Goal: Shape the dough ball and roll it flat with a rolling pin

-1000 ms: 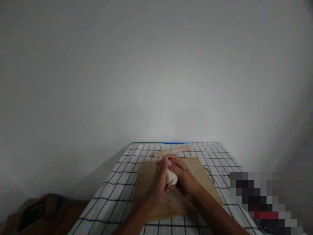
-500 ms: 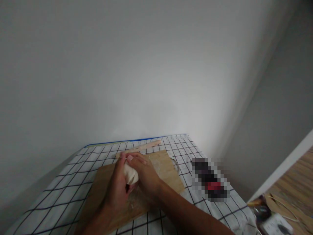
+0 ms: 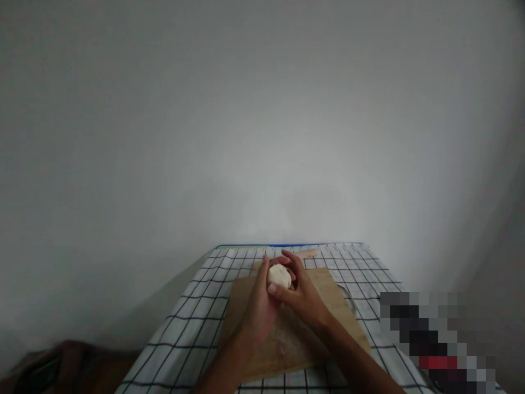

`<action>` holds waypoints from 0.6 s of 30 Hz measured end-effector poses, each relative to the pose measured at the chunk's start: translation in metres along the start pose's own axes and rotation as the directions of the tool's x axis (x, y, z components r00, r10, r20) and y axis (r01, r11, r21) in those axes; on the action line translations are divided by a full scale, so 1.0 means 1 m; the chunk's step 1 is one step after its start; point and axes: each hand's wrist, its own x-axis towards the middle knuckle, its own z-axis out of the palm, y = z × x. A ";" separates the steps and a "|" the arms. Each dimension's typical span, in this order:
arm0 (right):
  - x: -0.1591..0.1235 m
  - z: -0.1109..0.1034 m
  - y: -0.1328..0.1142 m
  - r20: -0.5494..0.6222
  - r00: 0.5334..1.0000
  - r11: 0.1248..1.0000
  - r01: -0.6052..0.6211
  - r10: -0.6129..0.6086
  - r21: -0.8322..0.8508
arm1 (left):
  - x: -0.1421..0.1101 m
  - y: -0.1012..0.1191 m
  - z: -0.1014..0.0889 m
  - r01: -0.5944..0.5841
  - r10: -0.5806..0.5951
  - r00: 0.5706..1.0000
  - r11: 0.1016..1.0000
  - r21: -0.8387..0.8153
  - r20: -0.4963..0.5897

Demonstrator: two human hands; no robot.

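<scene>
You have the lump of dough (image 3: 279,276) held between both hands, above the wooden board (image 3: 238,306). Your left hand (image 3: 261,300) presses along its left side; your right hand (image 3: 302,289) curls around the other — thumb across its near face. Beyond, a wooden stick (image 3: 307,254) lies on the checked cloth (image 3: 189,309) covering the table — partly hidden by your hands.

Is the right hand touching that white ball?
Touching. The head view shows the right hand with its thumb against the lower edge of the white ball.
</scene>
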 end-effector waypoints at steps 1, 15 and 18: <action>0.000 0.001 0.001 0.020 1.000 1.000 -0.015 0.014 0.004 | 0.000 0.000 -0.001 0.005 -0.005 1.000 1.000 0.002 -0.003; -0.006 0.004 -0.004 0.120 0.991 0.997 -0.058 0.051 0.048 | -0.002 -0.009 -0.006 -0.142 0.137 0.988 0.987 0.078 0.071; -0.010 0.008 -0.008 0.139 0.987 0.995 -0.093 0.086 0.043 | -0.003 -0.008 -0.006 -0.159 0.154 0.987 0.978 0.136 0.048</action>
